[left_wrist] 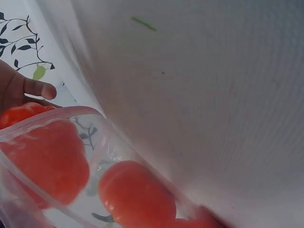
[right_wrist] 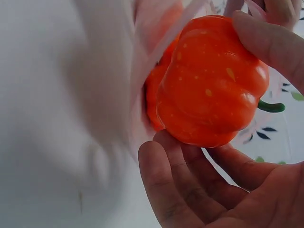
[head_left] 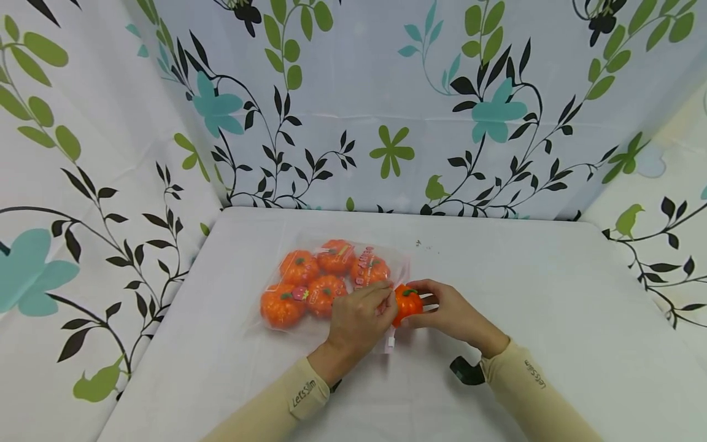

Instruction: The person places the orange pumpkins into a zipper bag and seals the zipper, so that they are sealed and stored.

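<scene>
A clear plastic zipper bag (head_left: pixel 399 256) lies on the table with several orange pumpkins (head_left: pixel 283 305) inside. My left hand (head_left: pixel 359 312) pinches the bag's edge at its right-hand mouth, near the white slider (head_left: pixel 391 341). Just right of that mouth, my right hand (head_left: pixel 452 312) grips a small glossy orange pumpkin (right_wrist: pixel 209 85) with a green stem, thumb on one side and fingers on the other. In the right wrist view, the pumpkin sits right at the bag's opening, with another orange surface behind it. The left wrist view shows the pinkish rim (left_wrist: pixel 71 112) standing apart, pumpkins behind the film.
The white-covered table (head_left: pixel 552 294) extends around the bag. A patterned curtain (head_left: pixel 353 110) with leaves and flowers hangs behind and along both sides. A dark wrist-camera piece (head_left: pixel 466 371) shows by the right sleeve.
</scene>
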A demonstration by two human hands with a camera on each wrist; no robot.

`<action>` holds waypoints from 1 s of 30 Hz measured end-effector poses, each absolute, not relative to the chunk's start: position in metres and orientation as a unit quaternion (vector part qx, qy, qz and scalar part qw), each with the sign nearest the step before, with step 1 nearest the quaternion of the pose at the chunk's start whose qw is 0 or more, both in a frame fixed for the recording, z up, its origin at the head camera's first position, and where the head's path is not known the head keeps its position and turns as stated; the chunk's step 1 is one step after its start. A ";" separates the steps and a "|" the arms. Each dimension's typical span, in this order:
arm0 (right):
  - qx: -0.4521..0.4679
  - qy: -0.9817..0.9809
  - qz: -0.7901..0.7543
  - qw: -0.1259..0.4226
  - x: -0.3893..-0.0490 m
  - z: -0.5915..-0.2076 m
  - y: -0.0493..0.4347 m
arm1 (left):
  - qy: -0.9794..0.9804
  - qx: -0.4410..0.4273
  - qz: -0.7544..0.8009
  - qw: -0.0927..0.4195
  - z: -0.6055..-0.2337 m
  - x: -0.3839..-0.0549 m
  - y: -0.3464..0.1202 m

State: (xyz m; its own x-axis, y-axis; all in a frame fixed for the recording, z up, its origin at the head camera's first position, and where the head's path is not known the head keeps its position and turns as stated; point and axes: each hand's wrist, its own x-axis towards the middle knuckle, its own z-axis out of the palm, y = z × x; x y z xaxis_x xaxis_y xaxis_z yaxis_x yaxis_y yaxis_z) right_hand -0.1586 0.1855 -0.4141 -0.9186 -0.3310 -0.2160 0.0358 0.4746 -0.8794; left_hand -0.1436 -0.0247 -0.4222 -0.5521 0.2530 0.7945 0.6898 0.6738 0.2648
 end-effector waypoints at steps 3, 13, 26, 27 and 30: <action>-0.100 0.834 -0.510 0.184 -0.159 -0.418 0.174 | -0.830 -0.284 -0.281 0.390 -0.422 -0.143 -0.025; -0.172 0.840 -0.496 0.135 -0.163 -0.431 0.145 | -0.817 -0.305 -0.235 0.429 -0.418 -0.140 -0.025; -0.238 0.894 -0.376 -0.061 -0.160 -0.443 0.123 | -0.807 -0.322 -0.223 0.441 -0.420 -0.140 -0.020; -0.243 0.894 -0.370 -0.069 -0.160 -0.445 0.123 | -0.809 -0.321 -0.223 0.440 -0.420 -0.140 -0.019; -0.246 0.892 -0.373 -0.064 -0.160 -0.445 0.122 | -0.811 -0.316 -0.222 0.440 -0.422 -0.140 -0.020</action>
